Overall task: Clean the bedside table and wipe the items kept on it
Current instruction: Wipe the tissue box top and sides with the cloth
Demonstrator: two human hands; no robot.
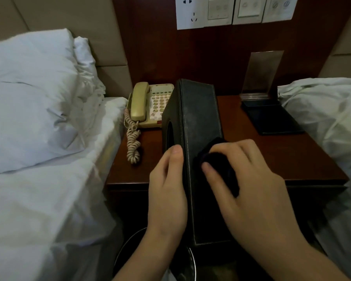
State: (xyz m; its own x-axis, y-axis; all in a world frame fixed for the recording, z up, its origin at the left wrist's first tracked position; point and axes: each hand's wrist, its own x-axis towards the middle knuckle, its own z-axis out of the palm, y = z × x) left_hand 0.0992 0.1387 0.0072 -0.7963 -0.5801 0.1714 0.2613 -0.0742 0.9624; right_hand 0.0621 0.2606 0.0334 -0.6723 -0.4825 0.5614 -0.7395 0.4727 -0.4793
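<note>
Left hand (168, 191) gripping box (199, 122), right hand (245, 179) pressing cloth (219, 169)

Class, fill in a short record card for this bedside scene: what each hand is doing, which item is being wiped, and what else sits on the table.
left hand: grips the dark tissue box, holding it lifted and turned on its side
right hand: presses a dark cloth on the box's upward face
on the bedside table: beige telephone, clear acrylic stand, dark folder
below: round bin
</note>
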